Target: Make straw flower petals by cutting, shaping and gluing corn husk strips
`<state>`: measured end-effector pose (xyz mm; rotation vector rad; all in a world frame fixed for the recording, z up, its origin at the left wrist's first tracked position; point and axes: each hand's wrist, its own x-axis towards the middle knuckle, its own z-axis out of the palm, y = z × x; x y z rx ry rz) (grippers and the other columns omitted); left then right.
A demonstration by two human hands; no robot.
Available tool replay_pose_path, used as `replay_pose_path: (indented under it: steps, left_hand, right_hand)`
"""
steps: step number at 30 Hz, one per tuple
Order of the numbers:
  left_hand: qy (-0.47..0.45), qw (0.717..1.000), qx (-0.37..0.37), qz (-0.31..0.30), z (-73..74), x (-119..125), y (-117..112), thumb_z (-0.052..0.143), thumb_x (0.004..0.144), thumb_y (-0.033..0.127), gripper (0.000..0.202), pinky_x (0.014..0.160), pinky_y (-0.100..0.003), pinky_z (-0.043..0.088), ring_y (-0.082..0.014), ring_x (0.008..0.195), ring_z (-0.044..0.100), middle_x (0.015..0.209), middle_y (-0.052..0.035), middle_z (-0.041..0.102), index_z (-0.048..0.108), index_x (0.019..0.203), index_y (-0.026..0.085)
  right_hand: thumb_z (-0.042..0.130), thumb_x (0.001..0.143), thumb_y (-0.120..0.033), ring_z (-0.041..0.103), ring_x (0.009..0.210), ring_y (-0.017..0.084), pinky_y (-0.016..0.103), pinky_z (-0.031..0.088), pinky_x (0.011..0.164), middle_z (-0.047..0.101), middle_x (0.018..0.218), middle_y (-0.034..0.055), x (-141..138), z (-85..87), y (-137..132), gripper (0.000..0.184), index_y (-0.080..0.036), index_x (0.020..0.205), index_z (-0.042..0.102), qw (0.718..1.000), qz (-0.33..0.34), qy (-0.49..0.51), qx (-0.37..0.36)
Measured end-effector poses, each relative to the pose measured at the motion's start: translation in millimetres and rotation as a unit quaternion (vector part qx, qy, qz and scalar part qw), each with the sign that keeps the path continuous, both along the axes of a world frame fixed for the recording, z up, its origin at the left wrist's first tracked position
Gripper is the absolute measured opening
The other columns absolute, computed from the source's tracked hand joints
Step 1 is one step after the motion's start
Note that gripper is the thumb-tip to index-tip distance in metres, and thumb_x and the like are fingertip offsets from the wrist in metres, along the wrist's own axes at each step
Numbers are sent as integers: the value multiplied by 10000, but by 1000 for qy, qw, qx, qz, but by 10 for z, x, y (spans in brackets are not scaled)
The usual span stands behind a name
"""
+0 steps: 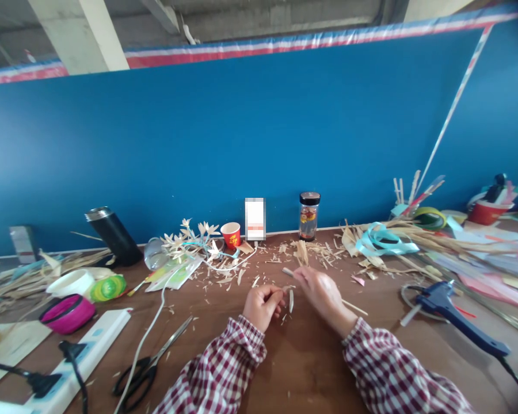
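My left hand is closed in a pinch above the brown table, its fingertips around a tiny pale scrap too small to name. Close to those fingertips is a narrow petal-shaped husk piece; whether it touches the table I cannot tell. My right hand, slightly blurred, is wrapped round a thin stick. The stick's light grey end sticks out to the left of the fingers, and its wooden end shows past the wrist. Dry husk strips lie just beyond the right hand.
Black-handled scissors, a power strip and a white cable lie left. Husk flowers, a red paper cup and a glass jar stand behind. A blue glue gun and light-blue ribbon lie right.
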<state>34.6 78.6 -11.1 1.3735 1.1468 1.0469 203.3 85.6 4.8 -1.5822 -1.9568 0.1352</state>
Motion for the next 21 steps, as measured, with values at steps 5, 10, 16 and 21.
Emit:
replay_pose_path:
  steps: [5,10,16,21]
  left_hand:
    - [16,1000,-14,14,-26,-13,12,577,711,382,260,402,-204,404,-83,410,473,532,13,563,645,744,133]
    - [62,998,7,-2,-46,-12,4,556,717,316,194,361,-199,346,-76,345,424,441,38,501,628,678,140]
    - [79,996,32,36,-49,-28,24,568,688,294,179,364,-206,344,-83,338,431,424,44,491,638,717,132]
    - [5,998,8,59,4,-45,51,607,668,344,209,367,-194,352,-68,354,416,447,44,502,598,646,137]
  right_hand:
    - [411,884,-328,604,687,160,231,386,586,654,790,29,34,100,-37,191,-204,904,555,998,18,36,42]
    - [480,829,-239,604,782,162,226,407,650,634,919,42,-144,125,-171,134,-216,931,566,992,117,-13,44]
    - [448,784,-133,601,770,147,207,387,639,639,877,38,-154,64,-155,203,-214,928,567,993,116,-11,26]
    - [469,765,-160,576,635,140,211,334,554,632,738,3,-195,67,-192,137,-217,869,538,992,123,-11,-2]
